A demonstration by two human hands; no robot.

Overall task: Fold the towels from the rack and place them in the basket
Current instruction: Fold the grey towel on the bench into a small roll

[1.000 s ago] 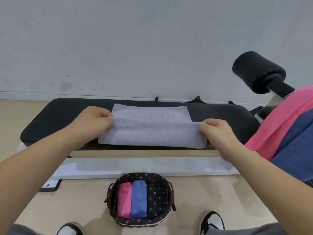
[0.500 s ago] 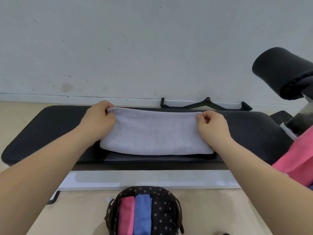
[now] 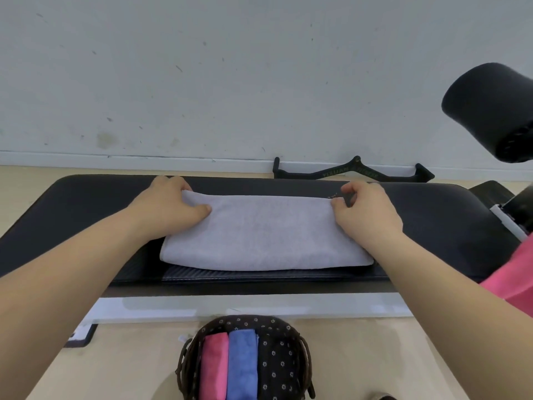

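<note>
A pale grey towel, folded into a long band, lies flat on the black padded desk, running left to right between the two hands. The left hand rests on the towel's far left corner, fingers curled over the edge and thumb pressed on top. The right hand pinches the far right corner between thumb and fingers, though how much cloth it holds is hard to make out. Nearer the camera, on the floor below the desk's front edge, stands a dark patterned basket holding a rolled pink towel and a blue towel side by side, touching.
</note>
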